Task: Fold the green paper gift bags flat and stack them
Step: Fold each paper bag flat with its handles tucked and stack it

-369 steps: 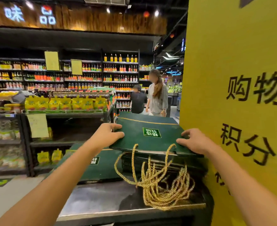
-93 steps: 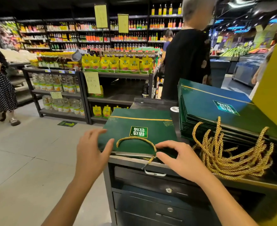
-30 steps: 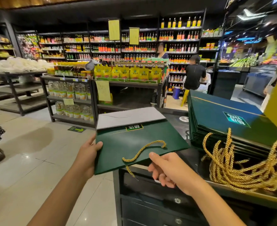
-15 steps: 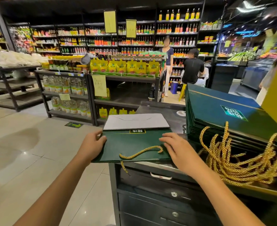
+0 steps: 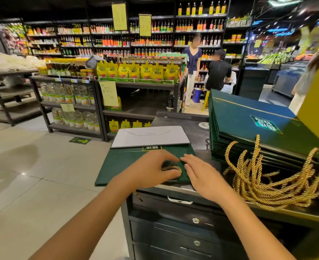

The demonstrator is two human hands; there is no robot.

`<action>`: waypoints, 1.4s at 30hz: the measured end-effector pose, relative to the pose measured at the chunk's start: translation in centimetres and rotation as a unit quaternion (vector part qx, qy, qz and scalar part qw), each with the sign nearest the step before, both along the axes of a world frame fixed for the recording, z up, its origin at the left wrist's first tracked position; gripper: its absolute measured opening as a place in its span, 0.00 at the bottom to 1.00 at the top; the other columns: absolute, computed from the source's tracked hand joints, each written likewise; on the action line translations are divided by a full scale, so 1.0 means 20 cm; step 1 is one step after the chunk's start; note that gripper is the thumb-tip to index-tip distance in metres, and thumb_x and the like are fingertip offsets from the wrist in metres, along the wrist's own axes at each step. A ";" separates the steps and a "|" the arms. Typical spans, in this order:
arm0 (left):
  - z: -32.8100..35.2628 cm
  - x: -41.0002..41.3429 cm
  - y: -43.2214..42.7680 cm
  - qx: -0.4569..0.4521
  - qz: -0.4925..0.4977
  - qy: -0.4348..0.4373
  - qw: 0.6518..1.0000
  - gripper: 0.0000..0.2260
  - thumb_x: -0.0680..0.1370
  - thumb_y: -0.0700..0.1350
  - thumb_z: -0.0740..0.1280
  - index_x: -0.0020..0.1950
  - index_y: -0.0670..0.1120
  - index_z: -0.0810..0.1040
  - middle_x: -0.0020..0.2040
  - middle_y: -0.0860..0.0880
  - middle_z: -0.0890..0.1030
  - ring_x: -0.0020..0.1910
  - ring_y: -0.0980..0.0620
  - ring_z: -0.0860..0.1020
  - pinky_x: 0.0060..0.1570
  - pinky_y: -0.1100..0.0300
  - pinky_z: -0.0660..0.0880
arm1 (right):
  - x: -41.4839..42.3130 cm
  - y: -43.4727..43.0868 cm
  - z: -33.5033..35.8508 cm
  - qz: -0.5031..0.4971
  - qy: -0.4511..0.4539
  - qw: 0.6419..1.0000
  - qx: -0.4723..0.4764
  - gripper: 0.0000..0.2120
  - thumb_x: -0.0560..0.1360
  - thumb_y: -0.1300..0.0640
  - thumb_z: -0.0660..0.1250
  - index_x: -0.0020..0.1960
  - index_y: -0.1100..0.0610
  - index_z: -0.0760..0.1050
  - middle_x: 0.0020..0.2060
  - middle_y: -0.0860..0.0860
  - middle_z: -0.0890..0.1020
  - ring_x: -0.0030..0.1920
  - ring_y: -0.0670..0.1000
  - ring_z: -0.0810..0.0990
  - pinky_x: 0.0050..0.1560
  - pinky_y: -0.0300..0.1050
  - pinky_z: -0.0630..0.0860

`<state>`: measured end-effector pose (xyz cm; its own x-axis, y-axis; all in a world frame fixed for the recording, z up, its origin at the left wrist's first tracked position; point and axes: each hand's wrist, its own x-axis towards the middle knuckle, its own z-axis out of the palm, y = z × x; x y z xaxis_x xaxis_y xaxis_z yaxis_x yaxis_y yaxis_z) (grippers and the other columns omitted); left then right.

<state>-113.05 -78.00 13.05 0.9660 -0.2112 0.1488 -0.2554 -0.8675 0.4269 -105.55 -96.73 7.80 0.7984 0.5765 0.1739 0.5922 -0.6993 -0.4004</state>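
A green paper gift bag (image 5: 124,162) lies flat on the left end of the dark metal counter (image 5: 185,126), its left part overhanging the edge. Its grey-white bottom panel (image 5: 149,136) is folded up at the far side. My left hand (image 5: 153,169) rests on the bag, fingers curled around its gold rope handle (image 5: 171,168). My right hand (image 5: 201,173) lies flat and open on the bag's right edge beside it. To the right stands a tall stack of flat green bags (image 5: 248,124), their gold rope handles (image 5: 267,177) heaped at the counter's front.
Drawers (image 5: 183,222) sit under the counter. A yellow sign panel (image 5: 318,102) stands at the far right. Across the tiled aisle are shelves of jars and yellow pouches (image 5: 136,72). Two people (image 5: 205,68) are by the back shelves, another at the right edge.
Both hands moved inward to the middle of the bag's near part. My left hand left the bag's left edge and now covers the gold handle.
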 end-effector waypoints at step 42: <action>-0.03 -0.23 0.52 -0.054 0.052 0.087 0.993 0.13 0.81 0.42 0.68 0.60 0.59 0.82 0.64 0.64 0.76 0.62 0.60 0.76 0.61 0.60 0.77 | -0.02 0.01 0.03 -0.011 0.012 1.000 0.000 0.21 0.87 0.53 0.52 0.78 0.52 0.65 0.78 0.47 0.65 0.78 0.47 0.60 0.75 0.40 0.55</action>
